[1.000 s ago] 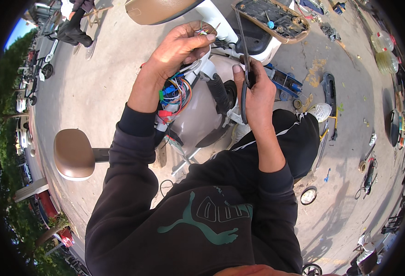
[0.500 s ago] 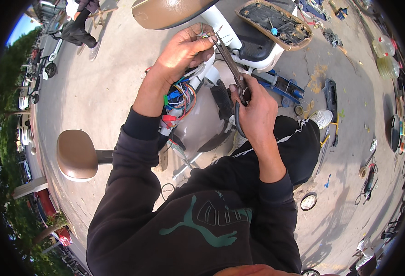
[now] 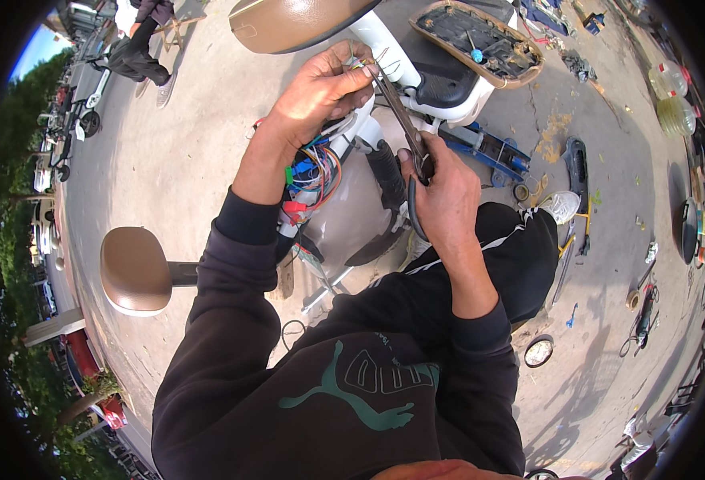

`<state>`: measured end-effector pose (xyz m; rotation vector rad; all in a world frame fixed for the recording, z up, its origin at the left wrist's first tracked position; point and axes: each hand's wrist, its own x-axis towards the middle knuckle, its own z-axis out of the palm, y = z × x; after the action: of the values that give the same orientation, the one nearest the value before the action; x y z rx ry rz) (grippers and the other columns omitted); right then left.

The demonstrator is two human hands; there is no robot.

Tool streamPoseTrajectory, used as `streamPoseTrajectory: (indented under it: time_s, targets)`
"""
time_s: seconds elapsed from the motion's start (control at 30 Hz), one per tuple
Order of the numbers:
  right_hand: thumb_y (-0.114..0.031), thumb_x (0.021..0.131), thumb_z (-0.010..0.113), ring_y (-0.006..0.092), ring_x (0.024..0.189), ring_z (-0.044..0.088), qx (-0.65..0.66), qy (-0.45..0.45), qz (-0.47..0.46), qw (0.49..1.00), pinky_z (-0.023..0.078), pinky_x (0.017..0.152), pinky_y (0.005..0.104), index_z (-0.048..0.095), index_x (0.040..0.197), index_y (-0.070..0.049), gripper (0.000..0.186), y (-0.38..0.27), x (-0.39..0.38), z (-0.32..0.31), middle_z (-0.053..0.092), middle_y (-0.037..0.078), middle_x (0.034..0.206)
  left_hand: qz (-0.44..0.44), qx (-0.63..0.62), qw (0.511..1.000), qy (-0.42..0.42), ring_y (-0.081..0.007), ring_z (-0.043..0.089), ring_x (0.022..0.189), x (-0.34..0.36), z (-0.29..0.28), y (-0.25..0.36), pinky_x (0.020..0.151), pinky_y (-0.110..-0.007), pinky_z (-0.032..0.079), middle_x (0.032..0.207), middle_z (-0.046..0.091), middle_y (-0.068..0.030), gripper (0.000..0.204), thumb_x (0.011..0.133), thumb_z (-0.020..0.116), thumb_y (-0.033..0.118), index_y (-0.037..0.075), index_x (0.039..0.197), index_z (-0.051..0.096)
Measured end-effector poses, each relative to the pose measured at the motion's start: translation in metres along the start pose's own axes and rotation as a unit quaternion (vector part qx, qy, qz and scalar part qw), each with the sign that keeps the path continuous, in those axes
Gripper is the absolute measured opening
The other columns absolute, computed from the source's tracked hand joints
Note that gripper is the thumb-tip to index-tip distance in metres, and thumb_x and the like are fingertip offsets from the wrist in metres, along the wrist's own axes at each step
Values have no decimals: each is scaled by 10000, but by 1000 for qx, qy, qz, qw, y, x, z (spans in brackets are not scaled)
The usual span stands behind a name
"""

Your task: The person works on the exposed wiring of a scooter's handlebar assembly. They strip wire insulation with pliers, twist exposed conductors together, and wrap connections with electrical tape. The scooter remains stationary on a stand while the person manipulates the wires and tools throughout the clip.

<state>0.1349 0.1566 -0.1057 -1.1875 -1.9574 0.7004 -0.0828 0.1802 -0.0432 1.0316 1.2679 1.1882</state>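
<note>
My left hand (image 3: 324,90) is closed in a pinch on thin wires (image 3: 360,62), and a few fine ends stick out past the fingertips. My right hand (image 3: 451,192) grips a pair of dark scissors (image 3: 403,114) by the handles, the blades pointing up toward the left fingertips. The blade tips are beside the wires; whether they touch is too small to tell. Below my left wrist, a bundle of coloured wires (image 3: 317,170) with blue, green and red connectors hangs along the white frame of a scooter (image 3: 356,204). Its black shock absorber (image 3: 384,170) shows near the bundle.
A brown seat (image 3: 300,22) rises ahead, with a smaller brown pad (image 3: 136,270) at left. An upturned seat shell (image 3: 480,40) rests on the scooter. A blue jack (image 3: 484,148), a roll of tape (image 3: 539,350) and scattered tools lie to the right. Someone's legs (image 3: 140,60) show far left.
Both hands stay nearly in place. My right hand and the scissors have shifted very slightly left.
</note>
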Motion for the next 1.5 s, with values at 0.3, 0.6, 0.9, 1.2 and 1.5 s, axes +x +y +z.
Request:
streamPoseTrajectory:
  time_s: [0.3,0.6,0.9,1.2,1.5]
  targets:
    - [-276,902,776,360,682,692,-12,33,-7,999,516,589,453,690,1131,-73,318,11,6,9,712,141,834,-2,102,994,-42,2,393,527,1,2,-7,466,-153,272,760,587,6,196,1012,636,192,69,1165,638]
    - [-298,922,753,376,699,700,-6,25,5,1000,534,614,464,681,1140,-71,323,10,11,15,719,157,866,0,108,993,-40,3,404,531,-2,7,-4,468,-155,272,739,584,12,207,988,666,200,47,1126,651]
    - [-292,927,744,389,702,697,4,7,20,1000,534,619,474,668,1117,-66,305,6,10,14,715,167,856,4,115,992,-44,2,409,534,-4,4,-3,468,-156,275,742,591,11,173,978,675,192,54,1080,658]
    - [-237,920,770,286,636,665,-22,62,-21,998,512,590,398,679,1117,-55,283,9,9,16,689,119,784,-3,107,993,-42,-16,455,608,-5,2,-1,541,-191,315,765,647,16,182,965,710,221,64,1056,719]
    - [-259,898,787,293,660,678,-80,68,-52,993,515,582,405,679,1172,-96,336,16,8,19,681,100,823,-6,81,996,-45,-4,396,523,-7,-5,-4,475,-178,273,738,614,8,129,965,683,174,50,996,703]
